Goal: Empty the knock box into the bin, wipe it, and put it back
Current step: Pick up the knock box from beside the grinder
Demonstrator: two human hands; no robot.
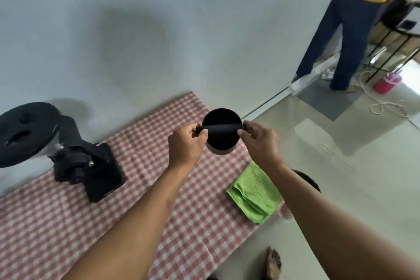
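The knock box [221, 136] is a round black cup with a dark bar across its mouth. It stands upright near the far right end of the table. My left hand [185, 144] pinches the bar's left end at the rim. My right hand [261, 142] pinches the bar's right end. The inside of the box is too dark to see. A folded green cloth [254, 194] lies on the table's right edge, below my right forearm. The dark rim of a bin [312, 183] peeks out behind that forearm, on the floor.
A red-and-white checked cloth [145, 184] covers the table against a pale wall. A black coffee grinder [68, 157] stands at the left. On the tiled floor to the right are another person's legs [341, 41], a pink bucket [386, 83] and a white cord [384, 103]. My foot [272, 263] is below.
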